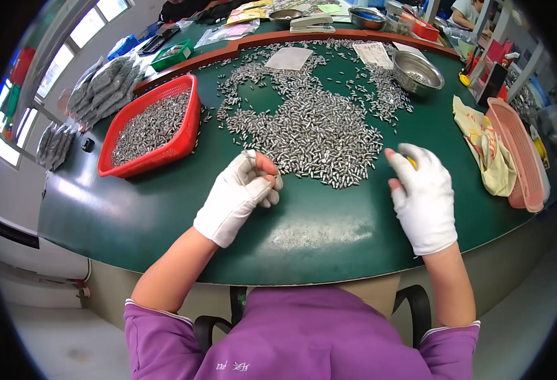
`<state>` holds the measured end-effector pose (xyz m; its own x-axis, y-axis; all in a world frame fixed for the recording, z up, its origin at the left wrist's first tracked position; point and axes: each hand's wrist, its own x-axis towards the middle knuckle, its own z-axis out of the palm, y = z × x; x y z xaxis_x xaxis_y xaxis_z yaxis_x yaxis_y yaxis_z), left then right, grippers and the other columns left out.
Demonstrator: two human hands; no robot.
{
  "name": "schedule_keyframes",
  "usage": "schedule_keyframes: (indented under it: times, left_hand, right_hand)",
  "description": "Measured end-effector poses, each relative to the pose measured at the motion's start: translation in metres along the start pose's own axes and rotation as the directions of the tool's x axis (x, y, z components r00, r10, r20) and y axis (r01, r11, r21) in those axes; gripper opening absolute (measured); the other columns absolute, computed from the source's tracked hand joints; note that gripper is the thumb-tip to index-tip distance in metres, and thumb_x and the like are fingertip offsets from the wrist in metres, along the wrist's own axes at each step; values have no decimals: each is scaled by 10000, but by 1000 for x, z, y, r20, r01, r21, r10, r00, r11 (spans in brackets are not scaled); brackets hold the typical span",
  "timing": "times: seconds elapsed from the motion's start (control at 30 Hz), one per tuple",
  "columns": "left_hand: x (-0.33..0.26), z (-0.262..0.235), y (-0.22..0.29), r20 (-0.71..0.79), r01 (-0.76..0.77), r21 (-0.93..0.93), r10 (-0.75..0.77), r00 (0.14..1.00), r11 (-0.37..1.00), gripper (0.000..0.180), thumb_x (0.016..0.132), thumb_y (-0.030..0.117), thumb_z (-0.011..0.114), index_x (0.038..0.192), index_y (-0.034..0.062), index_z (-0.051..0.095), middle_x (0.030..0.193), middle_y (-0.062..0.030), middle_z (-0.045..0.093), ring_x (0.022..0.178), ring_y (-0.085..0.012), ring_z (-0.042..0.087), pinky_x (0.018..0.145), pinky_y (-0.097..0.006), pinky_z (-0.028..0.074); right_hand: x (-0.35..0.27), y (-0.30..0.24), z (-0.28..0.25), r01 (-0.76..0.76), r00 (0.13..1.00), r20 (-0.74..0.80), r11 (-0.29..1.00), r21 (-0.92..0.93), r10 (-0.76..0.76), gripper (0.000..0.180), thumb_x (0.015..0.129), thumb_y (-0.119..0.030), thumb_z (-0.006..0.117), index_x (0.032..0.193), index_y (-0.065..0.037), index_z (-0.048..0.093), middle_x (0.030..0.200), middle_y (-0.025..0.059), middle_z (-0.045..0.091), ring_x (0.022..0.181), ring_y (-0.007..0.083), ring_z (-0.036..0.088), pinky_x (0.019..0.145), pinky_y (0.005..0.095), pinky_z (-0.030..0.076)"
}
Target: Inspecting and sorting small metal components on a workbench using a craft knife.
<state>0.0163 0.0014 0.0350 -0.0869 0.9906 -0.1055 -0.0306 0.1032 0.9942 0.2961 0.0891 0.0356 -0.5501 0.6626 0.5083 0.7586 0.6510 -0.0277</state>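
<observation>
A broad heap of small silvery metal parts (323, 136), short and pointed like pins, covers the middle of the green table. At the heap's near left edge is my left hand (234, 199), in a white glove with bare thumb and forefinger tips. Its fingers are pinched together; what sits between them is too small to make out. To the right of the heap my right hand (424, 199), gloved the same way, hovers with thumb and forefinger apart. A small yellow object (411, 163) shows inside its curled fingers, mostly hidden.
A red plastic basket (193, 114) full of the same parts stands left. Filled bags (111, 88) and a green tray (172, 56) lie beyond it. A metal bowl (427, 82) sits back right, near a pink basket (519, 158) with a yellowish cloth (484, 145). A wooden ledge (234, 47) runs behind.
</observation>
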Motion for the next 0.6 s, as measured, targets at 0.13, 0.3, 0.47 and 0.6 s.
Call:
schedule_keyframes:
  times: [0.13,0.3,0.47,0.6]
  left_hand:
    - [-1,-7,-22,347,225,-266,-125,930,937,255,903,264,687,1027,68,581,796,-27,571,635,-117,494,584,-232,393]
    - [-3,-7,-24,373,305,-379,-157,914,874,222,911,263,679,1012,98,572,776,-29,556,612,-117,447,536,-241,312]
    - [3,-17,-26,459,324,-402,-118,880,856,163,940,232,654,1017,108,583,857,-14,603,680,-108,540,627,-236,444]
    - [3,-20,-28,437,324,-428,-120,891,844,187,941,241,652,1042,95,592,862,-24,611,690,-111,546,622,-235,441]
  right_hand:
    - [40,-32,24,170,985,-13,961,218,-172,239,790,-108,610,1024,-94,657,1020,86,625,963,275,595,822,404,485]
    - [64,-43,71,275,958,40,949,157,-284,249,771,-78,589,994,-110,696,1044,89,631,993,279,599,850,410,486]
    - [58,-44,60,289,957,-61,922,257,-283,164,721,-110,621,871,-118,688,987,80,612,986,274,578,851,399,476]
    - [59,-47,49,307,952,-88,892,333,-294,104,700,-113,673,803,-113,673,921,66,609,924,262,587,794,392,490]
